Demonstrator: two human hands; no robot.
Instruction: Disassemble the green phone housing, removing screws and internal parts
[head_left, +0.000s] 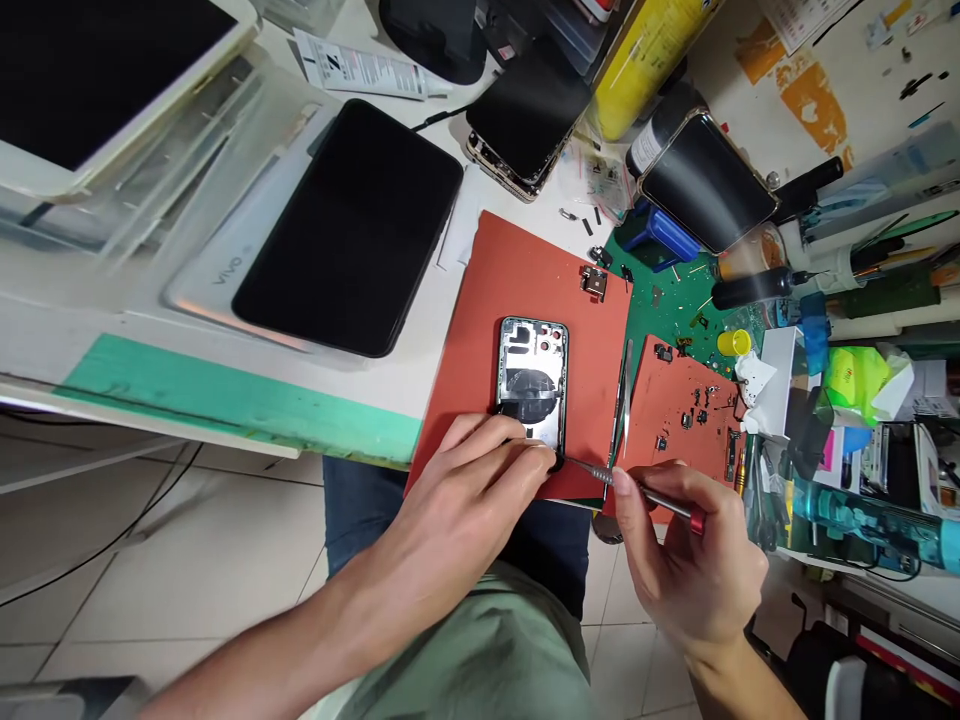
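An opened phone housing [535, 345], with bare metal plating inside and a black round patch, lies on the red-brown work mat [480, 300]. My left hand [480, 480] covers its lower end and left side, fingers closed on it and pressing it down. Between the thumb and fingers of my right hand [690, 550] is a slim precision screwdriver [604, 474] with a ribbed collar and red end cap. Its thin tip reaches the housing's lower right corner, beside my left fingertips. The exact contact point is too small to make out. Tweezers [624, 400] lie just right of the housing.
Small phone parts [694, 415] are scattered over a second mat at right. A metal component [593, 283] sits on the main mat's upper right. Left stands a large black phone [352, 230] on a box; behind are another phone [532, 110] and a yellow can [637, 65].
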